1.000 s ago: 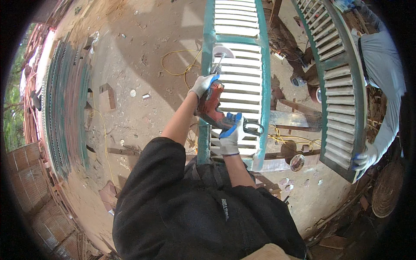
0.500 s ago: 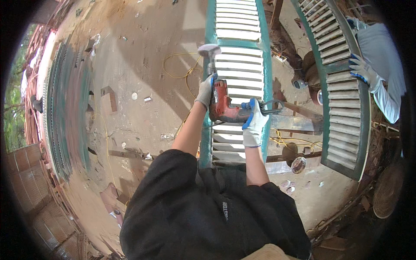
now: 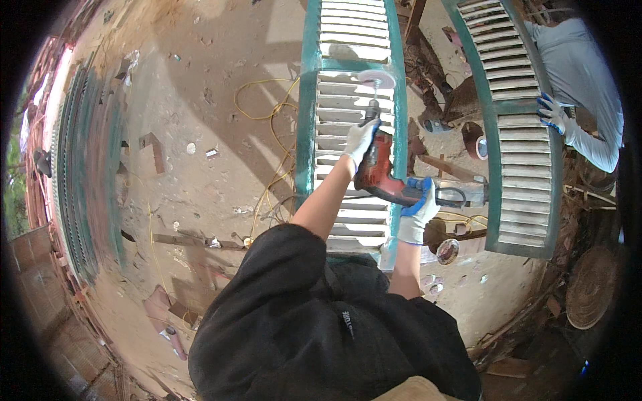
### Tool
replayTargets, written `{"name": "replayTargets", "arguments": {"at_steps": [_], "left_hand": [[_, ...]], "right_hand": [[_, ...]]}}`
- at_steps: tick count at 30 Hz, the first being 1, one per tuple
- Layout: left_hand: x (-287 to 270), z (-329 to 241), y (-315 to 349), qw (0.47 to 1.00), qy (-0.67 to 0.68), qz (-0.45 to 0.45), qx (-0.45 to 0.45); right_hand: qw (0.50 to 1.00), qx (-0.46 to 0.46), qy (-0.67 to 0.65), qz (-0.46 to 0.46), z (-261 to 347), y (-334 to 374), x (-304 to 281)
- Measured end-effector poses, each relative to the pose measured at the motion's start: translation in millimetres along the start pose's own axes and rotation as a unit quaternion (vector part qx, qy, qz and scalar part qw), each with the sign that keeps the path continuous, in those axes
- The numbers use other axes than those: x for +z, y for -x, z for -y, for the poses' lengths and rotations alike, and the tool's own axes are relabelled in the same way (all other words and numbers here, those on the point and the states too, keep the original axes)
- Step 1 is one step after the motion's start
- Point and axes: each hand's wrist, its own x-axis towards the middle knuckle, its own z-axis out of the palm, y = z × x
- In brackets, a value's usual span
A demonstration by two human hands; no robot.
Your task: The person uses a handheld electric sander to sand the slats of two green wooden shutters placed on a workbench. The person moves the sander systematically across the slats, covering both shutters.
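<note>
A red and black power drill point(image 3: 378, 164) lies across my two gloved hands, over a louvred shutter with a green frame point(image 3: 307, 144) and white slats. At the drill's front spins a pale round sanding disc point(image 3: 378, 81), blurred, above the shutter's right frame rail; whether it touches the wood I cannot tell. My left hand point(image 3: 361, 142) is closed round the drill's front, just behind the chuck. Around the rear handle my right hand point(image 3: 419, 212) is closed, next to the looped black cord point(image 3: 453, 196).
On the right another person's gloved hand point(image 3: 554, 115) holds a second louvred shutter point(image 3: 525, 164). More green shutters point(image 3: 80, 174) stand in a row at the left. A yellow cord point(image 3: 275, 123) snakes over the dirt floor, and a round woven basket point(image 3: 591, 287) stands at lower right.
Both hands have swung the drill rightward, carrying the disc from the shutter's left rail over to its right rail. The view has shifted slightly. The other person's hand remains on the second shutter.
</note>
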Motion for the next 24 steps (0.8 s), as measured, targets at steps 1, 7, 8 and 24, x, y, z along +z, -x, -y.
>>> {"name": "replayTargets", "arguments": {"at_steps": [1,7,8,24], "left_hand": [[-3,0,1,0.999,0.033,0.005,-0.025],[3,4,14,0.995,0.098,-0.035,-0.005],[10,5,17,0.995,0.091,-0.038,-0.007],[16,42,-22,0.959,0.278,0.057,-0.01]], "right_hand": [[1.0,-0.001,0.024,-0.013,-1,-4,1],[0.996,0.011,0.052,0.074,10,-34,-2],[0.995,0.01,0.06,0.076,18,-37,-7],[0.985,-0.024,0.097,0.142,20,-79,1]]}}
